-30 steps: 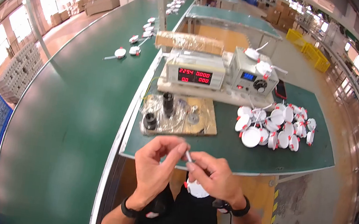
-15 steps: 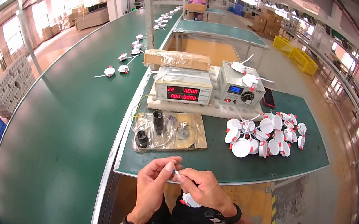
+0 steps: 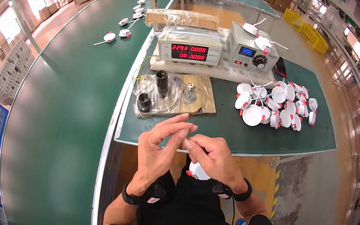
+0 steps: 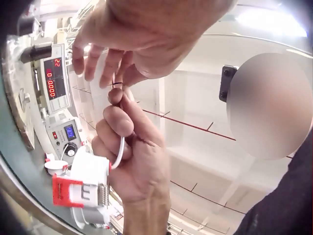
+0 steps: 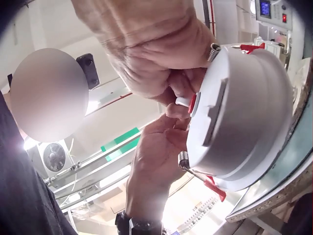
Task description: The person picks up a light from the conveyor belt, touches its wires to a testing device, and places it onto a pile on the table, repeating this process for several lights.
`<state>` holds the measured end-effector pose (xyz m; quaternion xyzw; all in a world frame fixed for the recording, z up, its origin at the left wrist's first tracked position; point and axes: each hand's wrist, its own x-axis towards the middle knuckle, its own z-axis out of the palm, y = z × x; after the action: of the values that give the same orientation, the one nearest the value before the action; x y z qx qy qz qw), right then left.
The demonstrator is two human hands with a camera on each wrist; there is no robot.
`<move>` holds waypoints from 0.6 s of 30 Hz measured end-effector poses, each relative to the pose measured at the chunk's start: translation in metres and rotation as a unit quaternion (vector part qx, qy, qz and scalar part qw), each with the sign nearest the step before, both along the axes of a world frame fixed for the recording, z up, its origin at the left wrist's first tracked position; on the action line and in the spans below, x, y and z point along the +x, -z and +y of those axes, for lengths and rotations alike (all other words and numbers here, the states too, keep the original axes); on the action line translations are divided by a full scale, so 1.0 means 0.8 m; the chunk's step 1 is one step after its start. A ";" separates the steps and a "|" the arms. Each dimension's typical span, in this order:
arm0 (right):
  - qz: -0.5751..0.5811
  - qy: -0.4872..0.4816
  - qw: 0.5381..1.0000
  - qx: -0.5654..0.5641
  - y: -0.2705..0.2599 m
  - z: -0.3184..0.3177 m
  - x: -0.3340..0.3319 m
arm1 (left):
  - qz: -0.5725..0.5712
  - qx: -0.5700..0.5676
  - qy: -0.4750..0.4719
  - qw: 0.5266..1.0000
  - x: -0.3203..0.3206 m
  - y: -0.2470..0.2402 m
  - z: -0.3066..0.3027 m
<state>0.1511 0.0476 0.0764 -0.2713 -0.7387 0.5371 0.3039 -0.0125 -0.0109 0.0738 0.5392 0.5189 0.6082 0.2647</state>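
Note:
In the head view my hands meet in front of the table's near edge. My right hand (image 3: 212, 158) grips the white cable (image 4: 122, 149) of a round white downlight (image 4: 90, 171) near the cable's end. The downlight hangs below that hand and has red clip ends (image 4: 67, 192) and coiled springs (image 5: 183, 160). At the cable's tip, thin wires (image 4: 116, 84) show, one of them dark. My left hand (image 3: 157, 148) pinches at these wires with thumb and index finger, its other fingers extended. The fingers hide much of the wires.
A heap of white downlights (image 3: 276, 104) lies on the green table at right. Behind stand a power meter (image 3: 189, 52) and a dial-fitted supply box (image 3: 253, 54). A board (image 3: 205, 95) with black cylinders is ahead. More downlights (image 3: 109, 37) lie on the long green belt at left.
The head view has tilted. The cable tip, visible between the hands before, is now covered by fingers. The left hand's outer fingers have straightened, and the downlight still hangs below the right hand.

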 end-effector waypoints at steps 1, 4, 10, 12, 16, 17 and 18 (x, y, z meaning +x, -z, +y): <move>-0.002 0.003 1.000 -0.020 0.000 0.002 -0.001 | -0.037 -0.023 0.014 0.999 0.001 0.000 0.001; 0.004 0.016 0.997 -0.070 0.005 0.008 -0.004 | 0.079 0.057 -0.031 0.995 0.004 0.022 0.014; 0.064 0.023 0.979 -0.195 0.024 0.040 -0.008 | -0.260 -0.177 0.167 0.935 0.006 0.063 0.010; 0.048 0.014 0.981 -0.189 0.031 0.059 -0.013 | -0.230 -0.226 0.278 0.905 0.018 0.066 0.000; 0.007 0.016 0.983 -0.182 0.046 0.078 -0.023 | -0.387 -0.241 0.289 0.842 0.013 0.087 0.009; -0.006 0.019 0.986 -0.167 0.048 0.081 -0.025 | -0.399 -0.273 0.297 0.823 0.006 0.088 0.011; -0.021 0.030 0.986 -0.165 0.051 0.084 -0.027 | -0.424 -0.286 0.304 0.803 0.003 0.088 0.012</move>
<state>0.1297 0.1152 0.0356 -0.3512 -0.6375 0.6365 0.2553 -0.0100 -0.0012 0.0036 0.2575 0.3145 0.4884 0.7722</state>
